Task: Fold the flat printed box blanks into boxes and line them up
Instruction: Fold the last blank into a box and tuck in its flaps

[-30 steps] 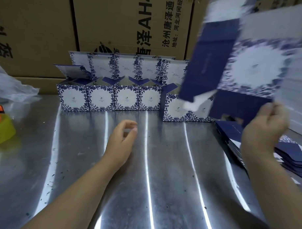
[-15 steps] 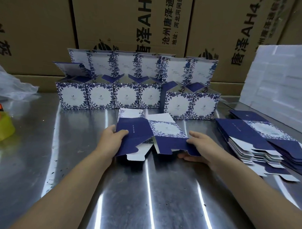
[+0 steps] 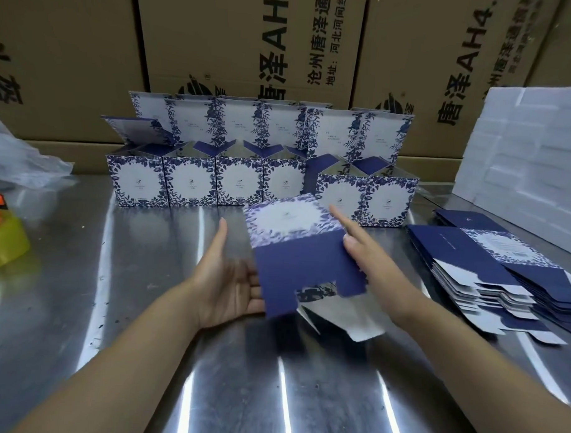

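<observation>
A blue-and-white printed box blank (image 3: 303, 268) stands half squared up between my hands above the steel table (image 3: 119, 307). My left hand (image 3: 230, 279) lies palm-up against its left side with fingers straight. My right hand (image 3: 367, 254) presses its right side with straight fingers. White bottom flaps (image 3: 345, 319) hang loose under the blank. Several folded boxes (image 3: 214, 184) with open lids stand in a row at the back of the table. A stack of flat blanks (image 3: 508, 276) lies to the right.
Large brown cartons (image 3: 251, 53) wall off the back. White foam sheets (image 3: 532, 153) lean at the right. A yellow and orange tape dispenser (image 3: 1, 238) and a clear plastic bag (image 3: 17, 155) sit at the left edge.
The blank came down from the air onto the table, flat between both hands. Now it is raised and pushed open into a box shape, with both hands flat against its sides.
</observation>
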